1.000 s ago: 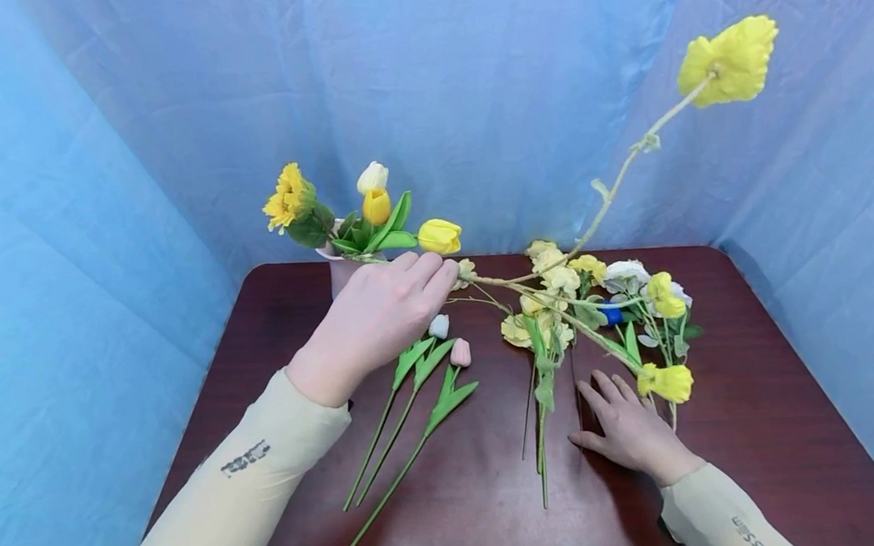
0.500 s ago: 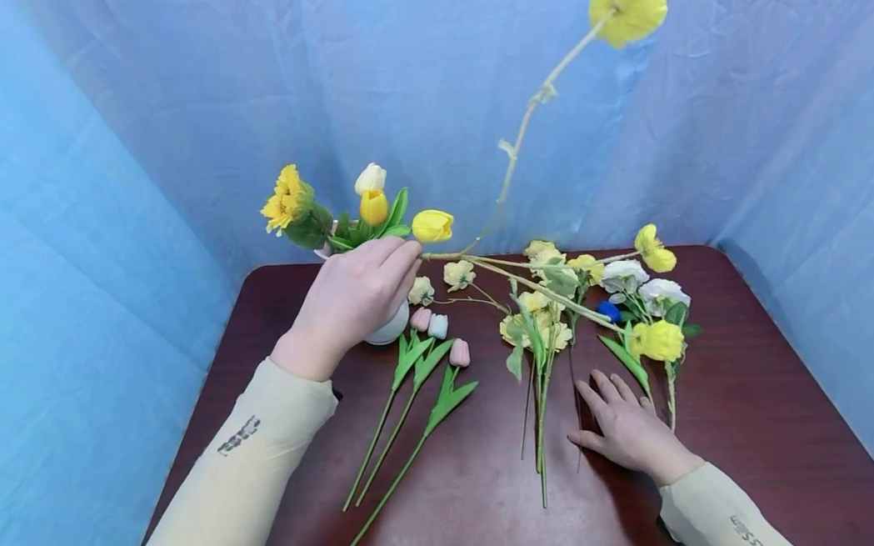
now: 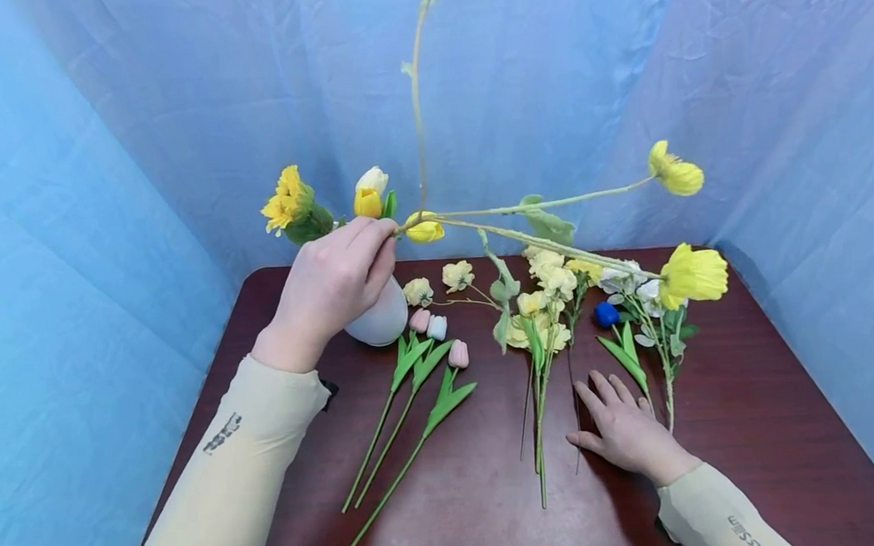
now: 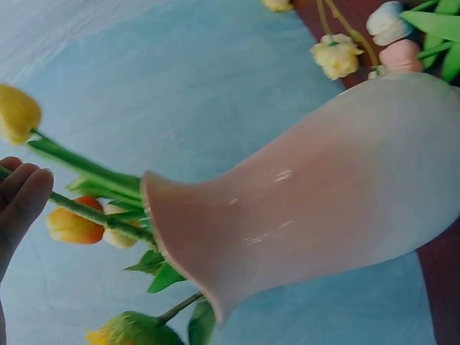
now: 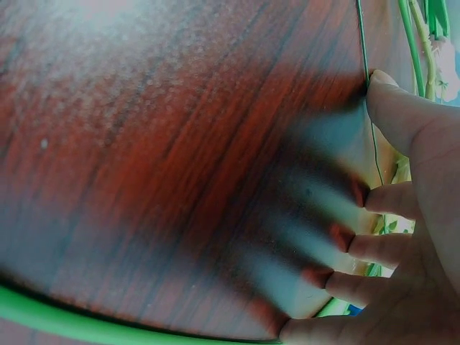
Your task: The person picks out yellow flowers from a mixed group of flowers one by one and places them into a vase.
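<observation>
My left hand (image 3: 325, 280) pinches the stem of a branched artificial yellow poppy (image 3: 694, 274) above the vase. Two of its blooms reach to the right, and a third branch rises out of the top of the head view. In the left wrist view, the gripped stem (image 4: 90, 213) runs from the fingertips into the mouth of the pink-and-white vase (image 4: 309, 194); its lower end is hidden inside. That vase also holds a sunflower (image 3: 287, 200), yellow tulips (image 3: 367, 202) and a white tulip (image 3: 373, 179). My right hand (image 3: 630, 430) rests on the table with fingers spread, beside a thin dark stem.
Pink and pale blue tulips (image 3: 458, 354) lie in front of the vase. Pale yellow flowers (image 3: 558, 282) lie mid-table, their stems toward me. Near the right hand are a blue tulip (image 3: 606, 313) and white flowers (image 3: 621, 277). Blue curtains (image 3: 515, 76) enclose the table (image 3: 488, 495).
My left hand has moved left and up with the poppy, bringing its stem over the vase. The upright branch has swung left and out of the top of view. The right hand has stayed put.
</observation>
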`<state>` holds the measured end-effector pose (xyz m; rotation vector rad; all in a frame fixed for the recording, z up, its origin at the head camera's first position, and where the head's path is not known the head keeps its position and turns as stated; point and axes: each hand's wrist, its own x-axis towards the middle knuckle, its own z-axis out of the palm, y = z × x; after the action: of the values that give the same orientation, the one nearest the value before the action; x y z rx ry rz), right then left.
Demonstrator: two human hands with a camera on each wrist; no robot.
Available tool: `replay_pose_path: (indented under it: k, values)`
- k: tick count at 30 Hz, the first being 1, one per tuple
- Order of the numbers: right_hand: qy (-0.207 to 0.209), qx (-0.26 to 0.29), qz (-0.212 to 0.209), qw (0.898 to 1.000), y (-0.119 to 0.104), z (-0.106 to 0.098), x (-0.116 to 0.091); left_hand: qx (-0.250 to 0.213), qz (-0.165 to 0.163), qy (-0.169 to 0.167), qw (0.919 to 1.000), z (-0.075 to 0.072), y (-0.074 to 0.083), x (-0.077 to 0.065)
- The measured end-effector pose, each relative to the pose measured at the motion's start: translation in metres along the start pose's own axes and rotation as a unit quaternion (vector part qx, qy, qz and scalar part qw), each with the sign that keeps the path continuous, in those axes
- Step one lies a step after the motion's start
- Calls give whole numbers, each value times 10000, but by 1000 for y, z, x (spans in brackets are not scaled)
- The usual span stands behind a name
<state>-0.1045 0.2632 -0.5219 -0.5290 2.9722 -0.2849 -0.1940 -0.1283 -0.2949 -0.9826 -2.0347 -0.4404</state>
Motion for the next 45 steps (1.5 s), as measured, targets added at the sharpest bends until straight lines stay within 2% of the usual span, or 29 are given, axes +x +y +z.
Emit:
replay_pose_path:
  k: [4, 9, 15, 22, 30, 36, 41, 43, 45]
  values:
    - [-8, -12, 41, 10000, -1, -1, 0, -20, 7, 165, 9999, -4, 0, 5]
    - [-23, -6, 46, 10000, -2, -2, 0, 6, -82, 162, 9998, -3, -2, 5]
    - [23, -13, 15, 10000, -1, -1, 0, 7, -298, -26, 9996, 4, -11, -6]
    - [93, -27, -20, 10000, -3, -1, -1, 203, -743, -260, 9967, 10, -24, -23]
    - [16, -50, 29, 10000, -4, 0, -1, 696, -1384, -384, 9872, 11, -31, -39]
    - [45, 24, 49, 10000, -3, 0, -1, 822, -1845, -368, 9787, 14, -35, -51]
    - [46, -3, 26, 10000, -3, 1, -2, 699, -2348, -795, 9663, 13, -37, -58]
    - [55, -9, 12, 10000, -4, 1, -2, 615, -2402, -956, 9640, 12, -37, -60]
    - [63, 9, 8, 10000, -5, 0, -2, 451, -2351, -1036, 9654, 11, -37, -61]
